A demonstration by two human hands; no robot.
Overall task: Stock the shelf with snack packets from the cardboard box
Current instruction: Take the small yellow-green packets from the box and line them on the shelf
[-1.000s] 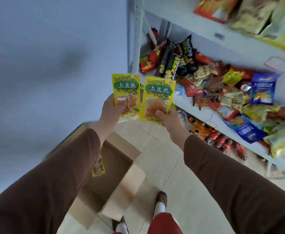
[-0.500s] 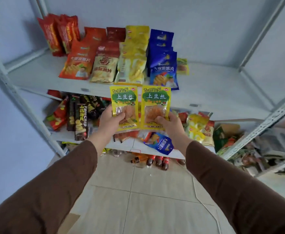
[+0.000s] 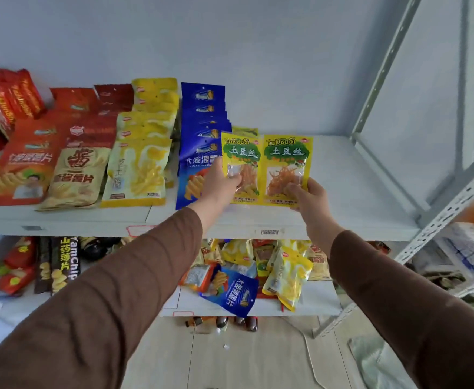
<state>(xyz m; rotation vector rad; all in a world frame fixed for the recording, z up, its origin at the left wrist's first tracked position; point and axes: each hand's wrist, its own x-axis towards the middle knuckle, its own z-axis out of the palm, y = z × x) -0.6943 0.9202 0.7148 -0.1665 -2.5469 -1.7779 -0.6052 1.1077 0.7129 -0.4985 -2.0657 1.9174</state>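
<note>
Right now the person is bringing two snack packets up to the upper shelf (image 3: pixel 356 175), so the placing step looks to be in hand. At centre frame the left hand (image 3: pixel 221 183) is gripping the left yellow packet (image 3: pixel 241 164) by its lower left edge, thumb across the clear window. Just to the right, the right hand (image 3: pixel 307 193) is pinching the right yellow packet (image 3: pixel 287 167) at its lower right corner. Both packets are standing upright, side by side with edges touching or slightly overlapping, over the front part of the shelf; whether their bottoms are resting on it I cannot tell.

The next move, I judge, is laying them down in the bare white stretch at right of centre, lined up with the rows already there.

Going from the left of the frame, red packets (image 3: pixel 19 169) are lying in overlapping rows, then beige ones (image 3: pixel 74 178), then pale yellow ones (image 3: pixel 140 164), then the blue stack (image 3: pixel 200 127) that the left hand is reaching in front of. Another yellow packet (image 3: pixel 245 131) is peeking out behind the held pair, so that spot is partly taken. The blue stack is crowding the left side; the right side is free. Below, a lower shelf (image 3: pixel 318 300) is holding a loose jumble of packets. The cardboard box is not in view.
</note>
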